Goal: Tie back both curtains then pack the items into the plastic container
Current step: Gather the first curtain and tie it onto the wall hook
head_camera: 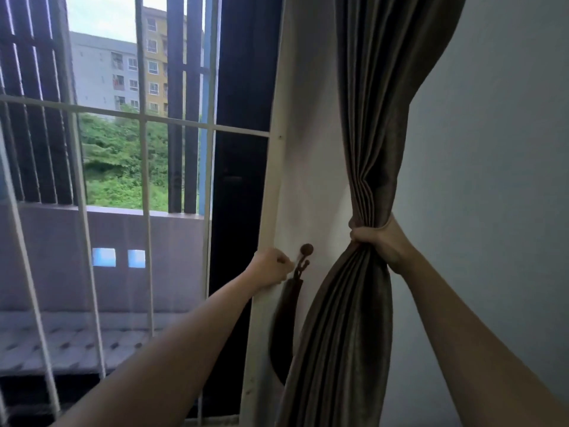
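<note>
A brown-grey curtain (369, 118) hangs to the right of the window, gathered into a tight bunch at mid height. My right hand (377, 241) is shut around that bunch, holding the folds together. Left of it, a round brown wall hook (307, 249) sits on the white wall strip. A dark fabric tieback (284, 322) hangs from the hook in a long loop. My left hand (271, 268) is closed at the tieback's top end, just beside the hook, pinching its loop.
The window (138, 149) with white metal bars (144, 118) fills the left half. A dark window frame (237, 211) stands beside the white wall strip (311, 180). A plain grey wall (492, 180) lies to the right of the curtain.
</note>
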A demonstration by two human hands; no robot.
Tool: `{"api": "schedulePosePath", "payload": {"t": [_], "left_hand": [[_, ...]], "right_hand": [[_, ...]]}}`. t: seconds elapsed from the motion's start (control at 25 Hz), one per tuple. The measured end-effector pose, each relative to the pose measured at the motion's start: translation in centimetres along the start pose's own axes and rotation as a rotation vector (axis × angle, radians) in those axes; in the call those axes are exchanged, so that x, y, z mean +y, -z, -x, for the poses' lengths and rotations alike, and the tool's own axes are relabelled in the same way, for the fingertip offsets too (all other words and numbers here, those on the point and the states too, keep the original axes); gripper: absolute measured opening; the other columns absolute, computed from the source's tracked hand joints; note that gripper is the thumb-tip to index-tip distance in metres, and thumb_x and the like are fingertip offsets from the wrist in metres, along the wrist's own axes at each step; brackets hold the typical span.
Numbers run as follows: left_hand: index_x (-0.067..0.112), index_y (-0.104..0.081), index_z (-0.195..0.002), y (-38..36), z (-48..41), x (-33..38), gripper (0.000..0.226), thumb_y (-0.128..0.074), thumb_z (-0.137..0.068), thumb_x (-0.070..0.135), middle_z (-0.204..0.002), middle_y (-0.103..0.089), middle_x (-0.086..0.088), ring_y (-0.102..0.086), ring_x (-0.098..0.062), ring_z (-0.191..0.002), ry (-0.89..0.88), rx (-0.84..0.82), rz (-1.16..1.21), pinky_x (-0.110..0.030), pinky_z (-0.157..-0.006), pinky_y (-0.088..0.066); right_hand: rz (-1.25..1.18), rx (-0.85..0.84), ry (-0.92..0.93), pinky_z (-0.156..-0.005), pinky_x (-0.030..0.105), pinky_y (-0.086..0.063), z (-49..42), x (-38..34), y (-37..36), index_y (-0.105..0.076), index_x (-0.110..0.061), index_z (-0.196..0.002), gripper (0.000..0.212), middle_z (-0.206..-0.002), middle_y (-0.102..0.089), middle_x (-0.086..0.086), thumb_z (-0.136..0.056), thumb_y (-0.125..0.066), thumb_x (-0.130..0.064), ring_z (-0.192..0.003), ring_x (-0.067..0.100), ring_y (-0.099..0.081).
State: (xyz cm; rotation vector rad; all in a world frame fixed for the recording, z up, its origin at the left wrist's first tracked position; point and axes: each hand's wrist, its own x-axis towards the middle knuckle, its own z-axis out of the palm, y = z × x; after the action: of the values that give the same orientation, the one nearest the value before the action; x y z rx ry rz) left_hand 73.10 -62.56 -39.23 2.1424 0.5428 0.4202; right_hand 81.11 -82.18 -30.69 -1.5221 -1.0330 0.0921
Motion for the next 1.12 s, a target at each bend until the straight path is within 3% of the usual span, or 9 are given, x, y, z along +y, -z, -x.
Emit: {"api": "schedulePosePath", "payload": {"t": [0.08,0.16,0.36,0.48,0.56,0.68,0.88,1.12], "left_hand": [[0.001,-0.056,-0.121,-2.0,-1.4,-1.2,0.040,-0.053,-0.093,0.030,-0.123,-0.059,-0.016,-0.057,-0.029,-0.113,0.000,0.011,-0.273,-0.034,-0.095,-0.046],[0.002,-0.055,-0.119,-4.2,-2.7,-2.5,0.042,-0.051,-0.093,0.035,-0.121,-0.059,-0.015,-0.057,-0.030,-0.110,0.042,0.018,-0.382,-0.036,-0.091,-0.046],[0.009,-0.058,-0.096,-6.5,-4.1,-3.7,0.021,-0.056,-0.089,0.029,-0.096,-0.063,-0.008,-0.061,-0.025,-0.091,0.064,-0.019,-0.187,-0.030,-0.075,-0.047],[0.016,-0.059,-0.073,-3.2,-3.3,-3.4,0.023,-0.054,-0.091,0.029,-0.072,-0.060,0.001,-0.057,-0.017,-0.074,0.051,-0.255,0.018,-0.025,-0.063,-0.040],[0.016,-0.066,-0.075,0.6,-2.4,-2.8,0.029,-0.056,-0.090,0.039,-0.068,-0.062,0.004,-0.058,-0.011,-0.068,0.037,-0.360,-0.063,-0.022,-0.063,-0.043],[0.019,-0.067,-0.068,6.3,-1.2,-1.2,0.028,-0.062,-0.085,0.041,-0.062,-0.058,0.008,-0.054,-0.006,-0.060,-0.048,-0.364,-0.291,-0.014,-0.056,-0.042],[0.015,-0.060,-0.058,13.0,0.2,1.8,0.032,-0.070,-0.080,0.037,-0.050,-0.050,0.005,-0.045,-0.010,-0.049,-0.043,-0.309,-0.281,-0.018,-0.046,-0.036],[0.020,-0.060,-0.062,13.0,4.0,2.5,0.029,-0.066,-0.083,0.039,-0.058,-0.054,0.004,-0.049,-0.010,-0.054,-0.100,-0.327,-0.317,-0.024,-0.056,-0.038]], "right_hand": [[0.005,-0.018,0.001,-0.051,0.020,-0.046,-0.7,0.5,0.4,-0.053,-0.009,-0.063,0.013,-0.060,-0.054,-0.002,-0.055,-0.059,0.000,-0.053,0.009,-0.053],[0.017,-0.023,0.000,-0.052,0.021,-0.046,-1.4,1.1,1.1,-0.053,-0.011,-0.062,0.014,-0.060,-0.055,-0.004,-0.056,-0.059,-0.001,-0.055,0.010,-0.054],[-0.015,-0.062,-0.002,-0.053,0.022,-0.046,-3.2,2.5,2.2,-0.053,-0.014,-0.062,0.016,-0.061,-0.054,-0.004,-0.058,-0.059,0.000,-0.056,0.010,-0.054],[-0.026,-0.090,-0.008,-0.056,0.024,-0.048,-4.2,3.4,1.6,-0.054,-0.011,-0.068,0.016,-0.064,-0.055,-0.003,-0.057,-0.060,-0.001,-0.059,0.011,-0.055],[-0.069,-0.115,0.001,-0.056,0.025,-0.049,-4.7,3.8,0.5,-0.053,-0.008,-0.069,0.016,-0.063,-0.055,-0.002,-0.058,-0.059,0.001,-0.059,0.012,-0.055],[-0.122,-0.148,0.004,-0.058,0.025,-0.050,-5.4,4.2,-1.7,-0.054,-0.008,-0.070,0.017,-0.065,-0.056,0.000,-0.057,-0.059,0.002,-0.061,0.013,-0.057],[-0.163,-0.178,0.032,-0.059,0.025,-0.050,-5.8,4.4,-5.5,-0.055,-0.006,-0.070,0.017,-0.065,-0.058,0.001,-0.055,-0.062,-0.001,-0.062,0.013,-0.058],[-0.174,-0.174,0.078,-0.061,0.033,-0.049,-5.6,4.0,-9.5,-0.055,-0.008,-0.063,0.011,-0.064,-0.056,0.004,-0.057,-0.061,-0.001,-0.061,0.020,-0.055]]}}
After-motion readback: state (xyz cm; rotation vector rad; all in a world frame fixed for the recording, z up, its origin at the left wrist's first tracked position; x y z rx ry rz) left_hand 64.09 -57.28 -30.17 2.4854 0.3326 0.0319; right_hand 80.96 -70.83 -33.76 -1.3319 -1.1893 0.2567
